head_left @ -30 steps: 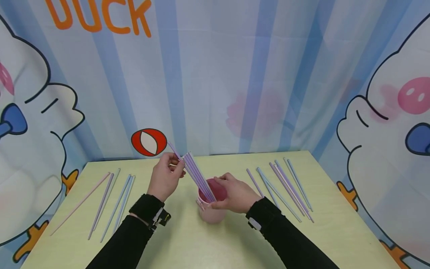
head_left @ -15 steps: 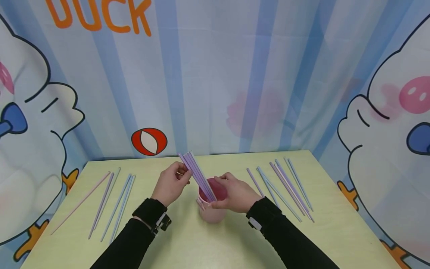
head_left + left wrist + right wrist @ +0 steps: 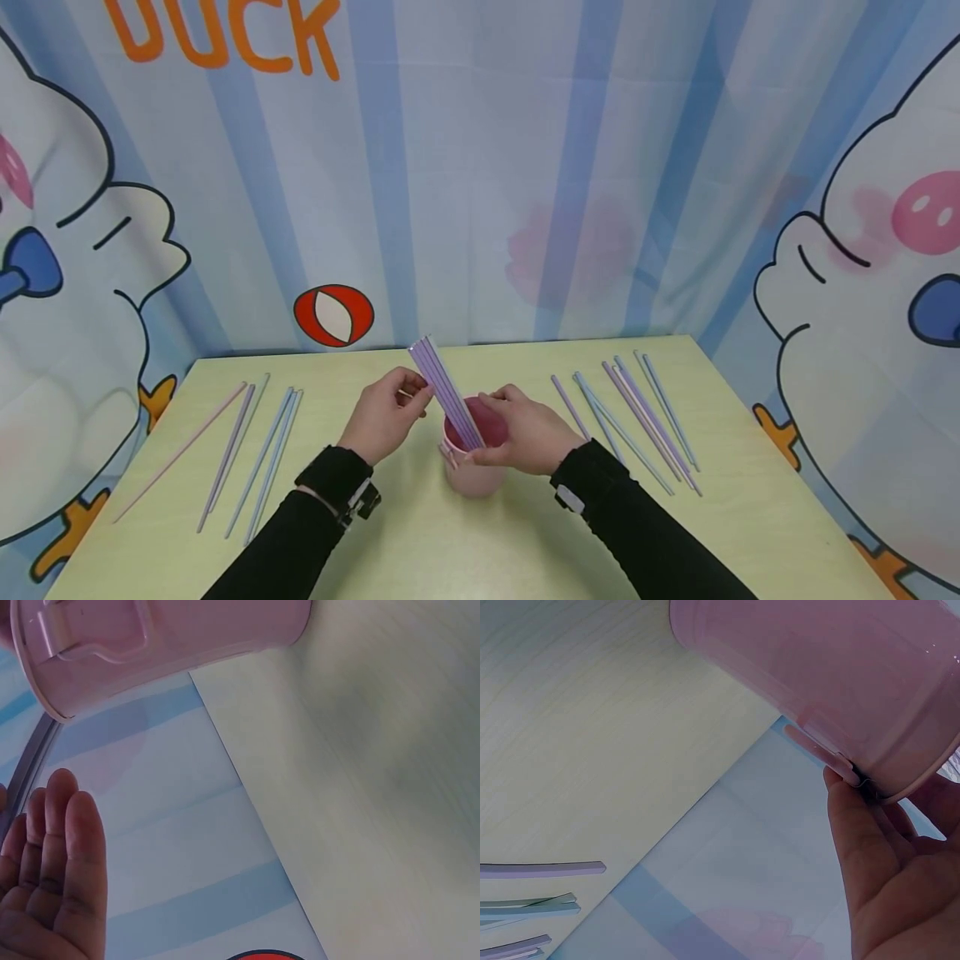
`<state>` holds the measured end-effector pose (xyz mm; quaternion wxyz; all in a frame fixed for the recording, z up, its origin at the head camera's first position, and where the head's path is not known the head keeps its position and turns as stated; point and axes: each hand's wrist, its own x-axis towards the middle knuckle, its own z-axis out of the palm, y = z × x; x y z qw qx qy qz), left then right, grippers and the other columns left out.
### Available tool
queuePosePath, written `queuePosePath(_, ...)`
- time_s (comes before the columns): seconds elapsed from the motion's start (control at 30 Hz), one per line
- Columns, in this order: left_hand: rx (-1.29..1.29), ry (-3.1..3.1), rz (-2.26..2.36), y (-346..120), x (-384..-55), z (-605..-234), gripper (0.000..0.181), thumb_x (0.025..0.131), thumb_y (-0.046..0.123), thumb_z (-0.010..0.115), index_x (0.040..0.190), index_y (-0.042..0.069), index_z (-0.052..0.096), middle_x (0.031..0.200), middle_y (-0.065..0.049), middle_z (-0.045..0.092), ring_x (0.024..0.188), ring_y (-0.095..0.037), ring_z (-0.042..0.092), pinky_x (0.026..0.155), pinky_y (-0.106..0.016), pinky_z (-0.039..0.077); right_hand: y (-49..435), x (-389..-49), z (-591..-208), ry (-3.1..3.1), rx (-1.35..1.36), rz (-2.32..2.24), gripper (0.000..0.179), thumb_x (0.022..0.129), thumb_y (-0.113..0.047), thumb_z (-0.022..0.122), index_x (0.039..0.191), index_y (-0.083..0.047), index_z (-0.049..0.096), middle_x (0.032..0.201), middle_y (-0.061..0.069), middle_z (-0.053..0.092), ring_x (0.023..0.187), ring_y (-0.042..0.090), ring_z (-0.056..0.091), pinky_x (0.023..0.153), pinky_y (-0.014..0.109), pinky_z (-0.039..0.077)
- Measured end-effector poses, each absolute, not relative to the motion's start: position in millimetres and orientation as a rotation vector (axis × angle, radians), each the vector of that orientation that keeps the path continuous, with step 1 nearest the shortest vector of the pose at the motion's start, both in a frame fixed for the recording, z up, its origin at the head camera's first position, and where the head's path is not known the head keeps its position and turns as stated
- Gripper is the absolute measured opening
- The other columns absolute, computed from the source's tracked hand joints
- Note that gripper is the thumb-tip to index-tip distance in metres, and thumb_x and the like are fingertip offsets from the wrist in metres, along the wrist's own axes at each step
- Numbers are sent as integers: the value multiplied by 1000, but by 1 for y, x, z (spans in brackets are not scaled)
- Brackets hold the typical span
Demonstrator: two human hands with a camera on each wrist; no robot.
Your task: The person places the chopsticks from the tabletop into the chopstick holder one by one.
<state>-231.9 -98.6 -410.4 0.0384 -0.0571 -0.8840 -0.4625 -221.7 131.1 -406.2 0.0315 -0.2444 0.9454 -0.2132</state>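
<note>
A small pink pail [image 3: 476, 483] stands at the middle of the table, with wire handles on its sides. Several purple straws [image 3: 444, 385] lean to the left out of its mouth, their lower ends hidden inside. My left hand [image 3: 384, 414] is beside the upper part of this bunch, pinching a purple straw between thumb and fingers. In the left wrist view its fingers [image 3: 56, 847] are close below the pail's rim, overlapping a dark straw edge. My right hand [image 3: 531, 432] grips the pail's rim from the right; the right wrist view shows its fingers [image 3: 862, 840] at the rim by a handle.
Pink, purple, green and blue straws [image 3: 258, 467] lie spread on the left of the pale table [image 3: 420, 550]. More purple and blue straws [image 3: 652, 417] lie on the right. A striped cartoon curtain [image 3: 480, 167] hangs behind the table.
My left hand has moved right and slightly down, bringing its straw in against the bunch and lower into the pail. My right hand and the pail have stayed in place.
</note>
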Motion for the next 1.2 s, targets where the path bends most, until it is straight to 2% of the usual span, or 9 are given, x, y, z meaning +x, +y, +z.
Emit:
queuePosePath(0.17,-192,-2727,-1309,-108,-232,-415,21,97,26,62,110,11,61,93,-3,63,80,-19,60,70,-31,54,131,-221,-406,2906,-741,-663,78,74,-57,78,139,-21,54,127,6,51,103,22,60,88,37,52)
queuePosePath(0.37,-146,-2777,-1077,-136,-236,-428,25,97,24,60,115,7,60,98,-8,63,88,-25,57,77,-37,54,131,-221,-406,2913,-763,-651,77,75,-55,78,140,-21,53,128,7,51,104,23,60,90,38,51)
queuePosePath(0.57,-119,-2827,-876,-179,-245,-447,29,97,20,58,116,-1,60,96,-12,62,83,-27,56,78,-43,52,130,-221,-406,2908,-756,-655,77,75,-55,78,139,-20,53,128,6,51,103,21,60,88,36,51)
queuePosePath(0.73,-81,-2895,-693,-212,-248,-455,33,96,16,56,120,-8,58,103,-21,60,91,-36,58,82,-50,49,130,-222,-406,2914,-768,-653,78,75,-56,78,140,-20,53,128,7,51,104,22,60,89,37,51)
queuePosePath(0.87,-54,-2921,-552,-234,-249,-460,33,94,11,58,119,-11,58,113,-31,55,101,-46,55,87,-55,46,132,-223,-407,2915,-773,-654,78,75,-56,78,140,-22,53,127,7,51,104,23,60,89,38,51)
queuePosePath(0.97,-24,-2956,-452,-244,-247,-462,31,92,8,59,114,-14,59,110,-35,52,98,-50,53,86,-57,46,132,-223,-407,2910,-759,-657,78,74,-56,78,140,-22,53,127,6,51,104,23,60,90,38,51)
queuePosePath(1.2,13,-3014,-320,-251,-241,-462,19,90,3,59,96,-14,62,94,-30,52,81,-47,55,75,-57,47,131,-221,-404,2897,-746,-670,77,75,-55,78,140,-22,53,128,6,51,105,23,60,90,38,51)
